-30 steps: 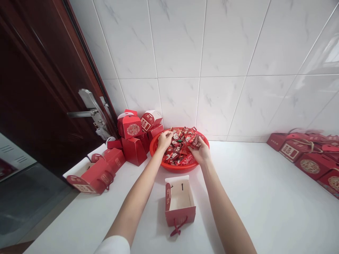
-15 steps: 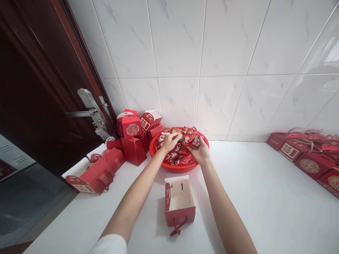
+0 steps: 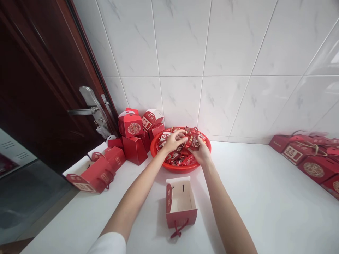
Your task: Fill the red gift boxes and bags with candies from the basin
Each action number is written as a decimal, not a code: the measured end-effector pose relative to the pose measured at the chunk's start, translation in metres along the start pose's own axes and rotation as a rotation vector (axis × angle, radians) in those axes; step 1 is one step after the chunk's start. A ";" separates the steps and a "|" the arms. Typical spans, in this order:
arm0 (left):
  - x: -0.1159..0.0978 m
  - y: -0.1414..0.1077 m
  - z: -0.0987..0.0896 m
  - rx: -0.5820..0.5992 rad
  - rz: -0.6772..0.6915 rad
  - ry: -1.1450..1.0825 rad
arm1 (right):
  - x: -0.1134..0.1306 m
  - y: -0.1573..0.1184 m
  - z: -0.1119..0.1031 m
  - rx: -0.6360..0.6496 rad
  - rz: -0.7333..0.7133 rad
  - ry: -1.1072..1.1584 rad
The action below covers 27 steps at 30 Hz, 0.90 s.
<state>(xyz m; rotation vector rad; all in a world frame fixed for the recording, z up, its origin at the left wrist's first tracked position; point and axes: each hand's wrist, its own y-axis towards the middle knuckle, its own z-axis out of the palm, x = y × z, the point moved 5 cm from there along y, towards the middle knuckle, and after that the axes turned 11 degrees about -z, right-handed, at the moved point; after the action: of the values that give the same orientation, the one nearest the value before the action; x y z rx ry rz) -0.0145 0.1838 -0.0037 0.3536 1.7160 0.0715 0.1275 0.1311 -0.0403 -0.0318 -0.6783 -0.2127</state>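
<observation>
A red plastic basin (image 3: 178, 168) full of wrapped candies (image 3: 182, 159) stands by the tiled wall, and both my hands are over it. My right hand (image 3: 202, 152) is closed around red and brown wrapped candies (image 3: 194, 143), lifted above the pile. Close beside it, my left hand (image 3: 174, 141) has its fingers pinched against a red wrapper; how many pieces it grips is hidden. In front of the basin, between my forearms, an open red gift box (image 3: 181, 218) shows its pale bare inside, with a dark red cord handle (image 3: 179, 230) hanging at the near side.
Several red boxes (image 3: 134, 150) are stacked left of the basin, and open ones (image 3: 96, 176) lie nearer the table's left edge. More red boxes (image 3: 314, 167) stand in rows at the right. Behind the left edge is a dark door with a metal handle (image 3: 83, 111).
My left hand has shifted right across the basin, up to the candies in my right hand. My right hand keeps hold of its candies. The view has tilted slightly.
</observation>
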 end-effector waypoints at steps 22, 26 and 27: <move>0.037 0.009 -0.095 -0.389 -0.228 0.467 | 0.001 0.002 -0.003 -0.023 -0.045 0.043; 0.033 0.018 -0.084 -0.379 -0.195 0.502 | 0.001 0.003 -0.004 -0.016 -0.056 0.038; 0.031 0.019 -0.081 -0.371 -0.178 0.498 | 0.001 0.003 -0.003 -0.014 -0.057 0.035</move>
<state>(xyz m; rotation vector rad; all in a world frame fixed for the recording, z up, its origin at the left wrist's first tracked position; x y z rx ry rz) -0.0937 0.2221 -0.0141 -0.1061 2.1664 0.3667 0.1312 0.1333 -0.0420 -0.0218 -0.6430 -0.2718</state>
